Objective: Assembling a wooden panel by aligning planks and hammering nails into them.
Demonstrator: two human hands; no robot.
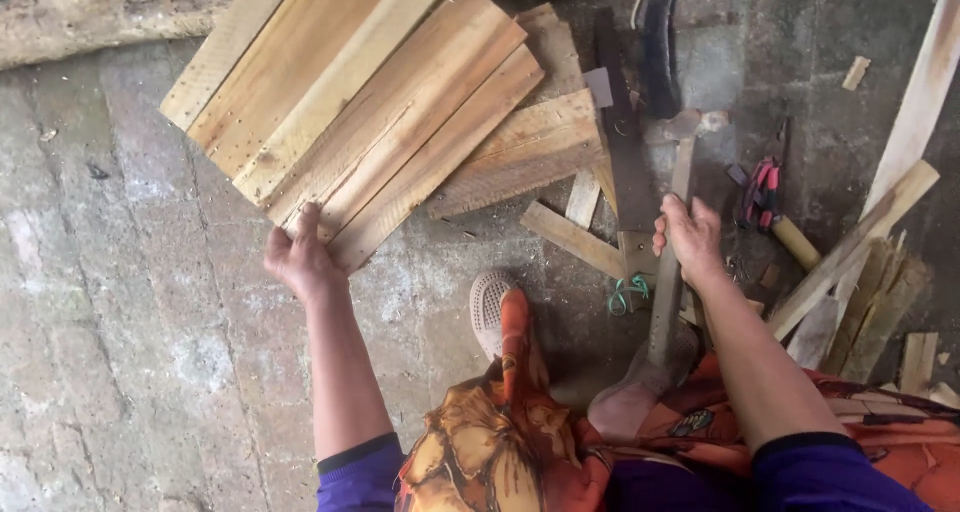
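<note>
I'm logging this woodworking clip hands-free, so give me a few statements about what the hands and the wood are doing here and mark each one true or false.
1. The left hand grips the near edge of the panel of joined planks. True.
2. The right hand is empty. False: its grip is closed on a wooden-handled tool, whose head is blurred.
3. The panel stands upright against a wall. False: it is tilted over the concrete floor, lifted at the hand's end.
4. Loose wood offcuts lie on the floor between the two hands. True.
5. A log lies at the top left. True.
</note>
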